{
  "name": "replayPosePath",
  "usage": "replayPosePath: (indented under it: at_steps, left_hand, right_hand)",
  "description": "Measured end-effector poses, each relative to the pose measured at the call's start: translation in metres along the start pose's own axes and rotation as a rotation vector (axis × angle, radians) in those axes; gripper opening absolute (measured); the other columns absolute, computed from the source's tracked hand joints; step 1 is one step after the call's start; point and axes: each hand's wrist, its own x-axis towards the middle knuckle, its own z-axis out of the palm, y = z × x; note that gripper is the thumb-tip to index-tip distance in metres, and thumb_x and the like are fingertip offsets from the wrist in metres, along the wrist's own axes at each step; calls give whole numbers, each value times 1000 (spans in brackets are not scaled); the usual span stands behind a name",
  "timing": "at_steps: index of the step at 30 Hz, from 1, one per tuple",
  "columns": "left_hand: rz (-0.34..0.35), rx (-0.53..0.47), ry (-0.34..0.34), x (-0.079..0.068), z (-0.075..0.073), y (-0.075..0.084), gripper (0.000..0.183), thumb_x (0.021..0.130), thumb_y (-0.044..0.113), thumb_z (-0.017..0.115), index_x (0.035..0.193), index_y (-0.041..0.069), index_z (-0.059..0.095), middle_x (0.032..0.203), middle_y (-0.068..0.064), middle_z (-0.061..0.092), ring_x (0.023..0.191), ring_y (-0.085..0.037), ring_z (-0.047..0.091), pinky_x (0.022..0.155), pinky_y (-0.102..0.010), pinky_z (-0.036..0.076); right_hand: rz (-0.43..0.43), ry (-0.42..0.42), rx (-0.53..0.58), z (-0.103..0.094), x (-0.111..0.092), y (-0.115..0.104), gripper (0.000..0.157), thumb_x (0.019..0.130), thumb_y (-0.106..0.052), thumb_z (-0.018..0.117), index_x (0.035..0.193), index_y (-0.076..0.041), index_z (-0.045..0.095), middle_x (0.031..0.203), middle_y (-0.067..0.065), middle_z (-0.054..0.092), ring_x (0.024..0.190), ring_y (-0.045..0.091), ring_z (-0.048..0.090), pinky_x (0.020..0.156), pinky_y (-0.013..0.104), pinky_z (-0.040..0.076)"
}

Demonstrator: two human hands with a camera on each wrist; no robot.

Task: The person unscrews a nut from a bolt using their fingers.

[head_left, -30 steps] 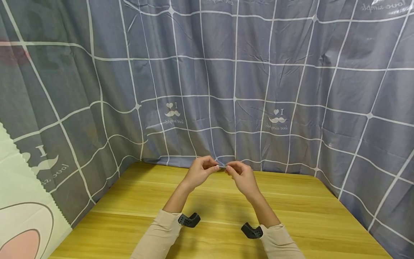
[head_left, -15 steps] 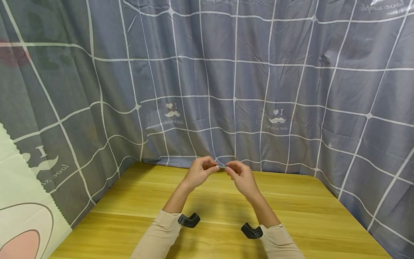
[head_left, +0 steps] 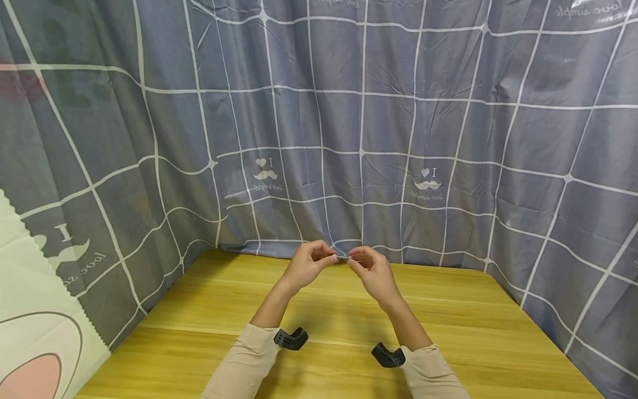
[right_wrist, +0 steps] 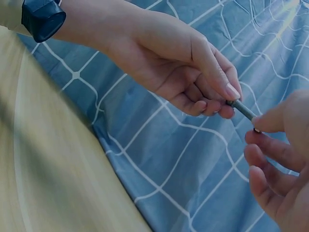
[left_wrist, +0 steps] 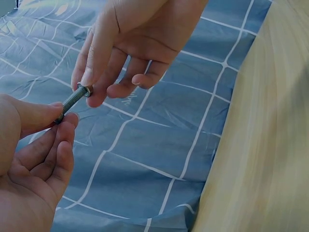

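You held the bolt.
Left hand pinched 1 end, right hand the other; keeping both aligned seemed wise.

Bolt too small for detail in head view; one end hidden by left hand. Right hand cropped by right wrist view's right edge. Sleeves cut off, head view bottom.

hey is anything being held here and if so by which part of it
A bolt, by both ends: the left grip pinches one end, the right grip the other, with threads showing between.
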Motion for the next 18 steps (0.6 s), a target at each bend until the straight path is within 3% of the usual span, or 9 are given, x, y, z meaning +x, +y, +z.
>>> replayPosePath:
  at_steps: [5,11,14,18]
  left_hand:
    - [4,-5,-2,0,-1,-1,10,100,-4,65,102,-13,68,94,-18,73,76,-10,62,68,-31,47]
    - [-2,-15,3,1,0,0,10,99,-5,65,102,-13,68,94,-18,73,75,-9,62,67,-29,46]
    - [-9,-9,4,0,-1,1,9,99,-5,66,102,-13,69,95,-18,73,76,-9,62,68,-30,47]
    - [-6,-1,7,0,-1,1,8,99,-5,66,101,-11,70,95,-18,73,77,-9,63,69,-31,49]
  right_hand:
    - [27,-11,2,0,-1,-2,26,102,-15,70,125,-3,69,108,10,74,96,26,69,82,39,56]
    - [14,-7,31,-1,-1,-2,18,103,-10,67,115,2,71,100,12,73,92,30,68,79,34,55]
    - [2,-18,21,-1,-1,-1,22,99,-6,71,120,0,69,108,13,71,99,31,68,82,34,54]
    - [23,-32,2,-1,-1,0,31,100,-13,71,130,-4,66,114,11,70,100,28,67,84,38,55]
